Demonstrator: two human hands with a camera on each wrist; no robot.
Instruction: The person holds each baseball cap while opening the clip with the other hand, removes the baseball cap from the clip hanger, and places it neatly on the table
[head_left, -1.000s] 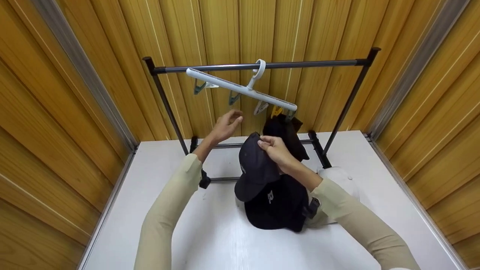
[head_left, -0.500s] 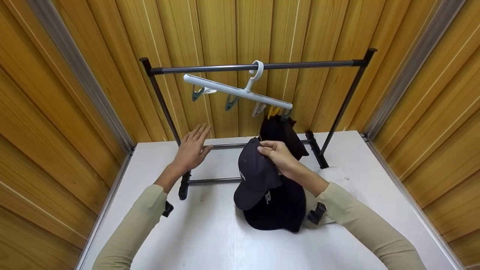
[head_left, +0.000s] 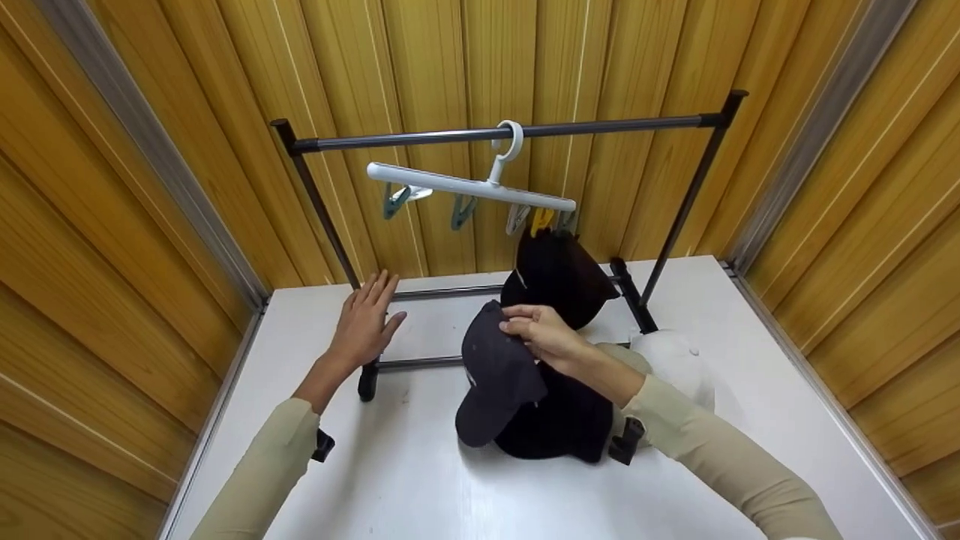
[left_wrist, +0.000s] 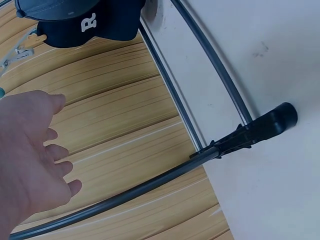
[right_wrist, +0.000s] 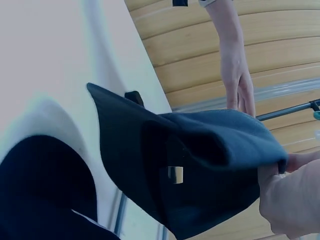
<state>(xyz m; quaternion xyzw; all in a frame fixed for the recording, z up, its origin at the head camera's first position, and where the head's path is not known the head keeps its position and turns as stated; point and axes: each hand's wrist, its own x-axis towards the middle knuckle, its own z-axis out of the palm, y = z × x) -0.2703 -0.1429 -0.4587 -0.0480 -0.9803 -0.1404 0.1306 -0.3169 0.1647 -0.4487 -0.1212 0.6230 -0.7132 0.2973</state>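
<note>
My right hand pinches the crown of a dark navy baseball cap, whose brim points down toward the table. Seen from the right wrist, the inside of this navy cap faces the camera, and the thumb and fingers grip its edge. My left hand is raised beside the left post of the rack, fingers extended, holding nothing. Behind the navy cap, a black cap hangs from the yellow clip of a white hanger. White lettering shows on the hanging cap in the left wrist view.
The hanger hooks over the rack's dark bar and carries several clips. Another black cap lies on the white table, with a beige cap and a white cap to its right. Wood-patterned walls enclose the space.
My left hand has drawn back from below the hanger, leftward and down to the left post. My right hand has lowered the navy cap slightly. The hanger has swung closer to level.
</note>
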